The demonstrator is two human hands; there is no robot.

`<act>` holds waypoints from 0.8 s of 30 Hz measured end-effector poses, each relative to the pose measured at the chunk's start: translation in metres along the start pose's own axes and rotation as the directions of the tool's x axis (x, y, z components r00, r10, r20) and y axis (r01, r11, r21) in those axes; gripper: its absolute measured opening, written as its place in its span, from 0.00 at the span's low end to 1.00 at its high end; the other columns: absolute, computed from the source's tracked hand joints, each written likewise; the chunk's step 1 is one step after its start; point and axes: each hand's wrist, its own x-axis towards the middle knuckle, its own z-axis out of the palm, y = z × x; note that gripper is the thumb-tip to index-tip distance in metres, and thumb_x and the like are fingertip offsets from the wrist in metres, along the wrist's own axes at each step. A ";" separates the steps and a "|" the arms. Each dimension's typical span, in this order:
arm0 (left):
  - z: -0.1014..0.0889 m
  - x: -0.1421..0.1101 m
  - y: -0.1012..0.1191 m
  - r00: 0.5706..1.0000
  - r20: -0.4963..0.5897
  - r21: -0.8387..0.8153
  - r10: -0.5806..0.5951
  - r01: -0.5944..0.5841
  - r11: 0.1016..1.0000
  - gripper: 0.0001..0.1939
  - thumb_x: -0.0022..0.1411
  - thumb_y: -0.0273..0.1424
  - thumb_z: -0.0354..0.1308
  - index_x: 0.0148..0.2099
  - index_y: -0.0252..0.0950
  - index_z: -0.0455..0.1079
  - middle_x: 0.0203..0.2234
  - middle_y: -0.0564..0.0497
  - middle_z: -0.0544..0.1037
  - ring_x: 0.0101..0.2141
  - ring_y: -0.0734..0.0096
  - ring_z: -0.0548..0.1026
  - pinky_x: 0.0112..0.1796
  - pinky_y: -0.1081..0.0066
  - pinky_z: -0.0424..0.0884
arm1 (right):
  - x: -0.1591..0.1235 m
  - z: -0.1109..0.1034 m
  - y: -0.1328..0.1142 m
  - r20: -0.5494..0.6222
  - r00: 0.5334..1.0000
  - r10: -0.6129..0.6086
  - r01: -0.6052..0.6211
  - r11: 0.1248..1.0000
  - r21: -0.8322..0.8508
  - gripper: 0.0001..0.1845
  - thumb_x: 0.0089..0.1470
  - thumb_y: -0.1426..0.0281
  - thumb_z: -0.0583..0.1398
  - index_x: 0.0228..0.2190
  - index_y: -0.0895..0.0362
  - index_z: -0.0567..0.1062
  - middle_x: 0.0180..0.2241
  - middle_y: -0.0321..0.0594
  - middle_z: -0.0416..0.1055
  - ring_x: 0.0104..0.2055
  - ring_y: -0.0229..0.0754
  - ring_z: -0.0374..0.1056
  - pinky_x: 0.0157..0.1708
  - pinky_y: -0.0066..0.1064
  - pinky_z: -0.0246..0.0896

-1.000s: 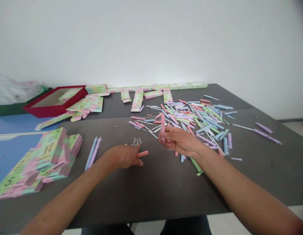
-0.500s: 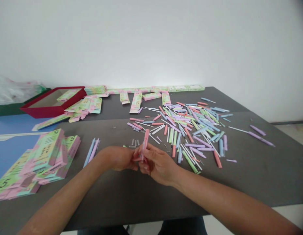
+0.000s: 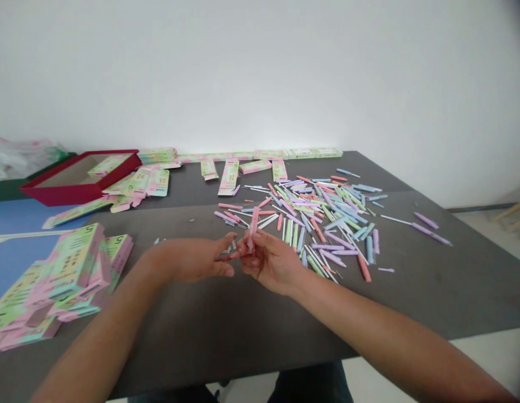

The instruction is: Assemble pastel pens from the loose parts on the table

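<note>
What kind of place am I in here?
Possibly a packing or assembly workspace: loose pen-like parts spread over a dark table, plus stacked printed cartons.

Head view: my right hand, gripping an upright pink pen part; my left hand, just beside it, thumb and finger at a red piece. Desk, dark. Loose pastel pen parts, scattered. Printed cartons, stacked at left. Red box, open, carton inside. Clear plastic, crumpled, beyond.
</note>
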 end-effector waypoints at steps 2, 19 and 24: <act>-0.003 -0.008 -0.006 0.996 0.045 0.024 -0.077 0.076 0.997 0.42 0.63 0.49 0.44 0.68 0.26 0.37 0.60 0.29 0.58 0.54 0.50 0.67 0.49 0.61 0.63 | 0.005 -0.011 -0.014 -0.057 0.998 -0.013 0.008 0.997 -0.079 0.09 0.54 0.68 0.58 0.25 0.58 0.66 0.25 0.34 0.65 0.20 0.29 0.50 0.19 0.20 0.45; 0.006 -0.024 0.007 0.986 0.162 0.070 -0.044 0.033 0.997 0.40 0.66 0.47 0.42 0.69 0.31 0.29 0.54 0.31 0.68 0.51 0.48 0.69 0.47 0.57 0.64 | 0.029 -0.113 -0.117 -0.443 0.762 -0.473 0.030 0.708 -0.705 0.11 0.44 0.71 0.62 0.21 0.56 0.62 0.13 0.24 0.51 0.13 0.27 0.42 0.13 0.22 0.33; 0.011 -0.025 0.006 0.995 0.101 0.056 -0.023 0.017 0.998 0.40 0.65 0.48 0.43 0.69 0.32 0.33 0.54 0.32 0.69 0.51 0.48 0.70 0.46 0.58 0.65 | 0.014 -0.095 -0.111 -0.372 0.732 -0.571 0.054 0.593 -0.804 0.12 0.44 0.67 0.63 0.21 0.56 0.63 0.13 0.24 0.51 0.15 0.28 0.42 0.15 0.23 0.35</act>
